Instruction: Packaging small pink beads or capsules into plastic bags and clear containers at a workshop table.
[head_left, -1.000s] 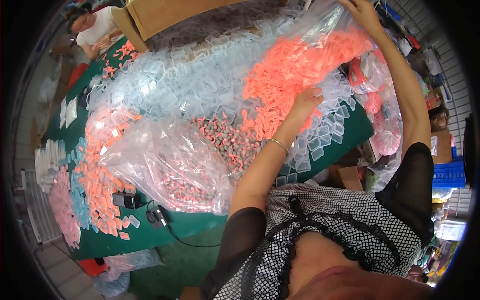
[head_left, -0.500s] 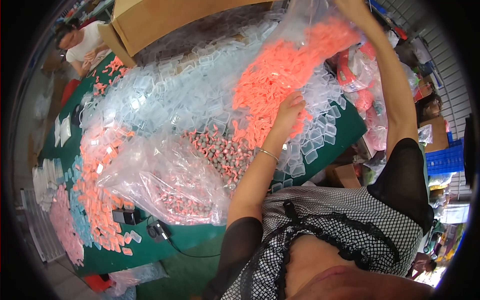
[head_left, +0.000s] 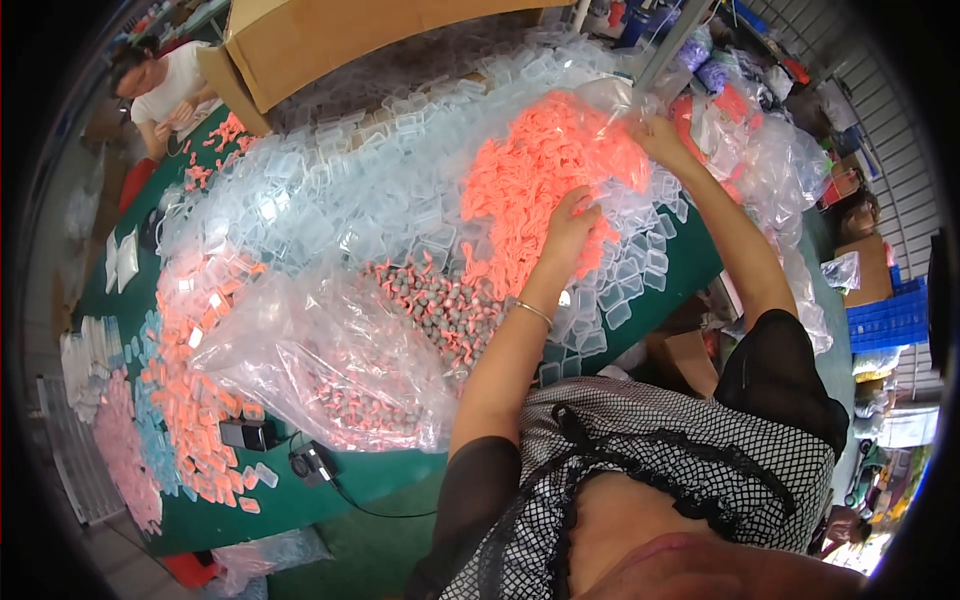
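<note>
A heap of coral-orange soft plastic pieces point(head_left: 525, 165) lies on the clear plastic cases. Partly over its far right side is a clear plastic bag point(head_left: 606, 95) with more coral pieces inside. My right hand point(head_left: 660, 142) is closed on the gathered bag, low beside the heap. With its fingers loosely bent and apart, my left hand point(head_left: 572, 232) rests against the heap's near right edge, holding nothing I can see. Nearer me are grey-and-coral small pieces point(head_left: 440, 310), some spilling from a large clear bag point(head_left: 300, 345).
Clear plastic cases point(head_left: 330, 190) spread over the green table point(head_left: 380, 480), below a large cardboard box point(head_left: 390, 45). Filled orange cases point(head_left: 200, 400) and a small black camera point(head_left: 312, 462) with a cable are at left. A co-worker point(head_left: 165, 95) sits far left. Blue crates point(head_left: 888, 322) stand at right.
My right hand has come down and left from high up, lowering the raised bag onto the heap. Coral pieces that were pouring now lie piled. My left hand has barely moved.
</note>
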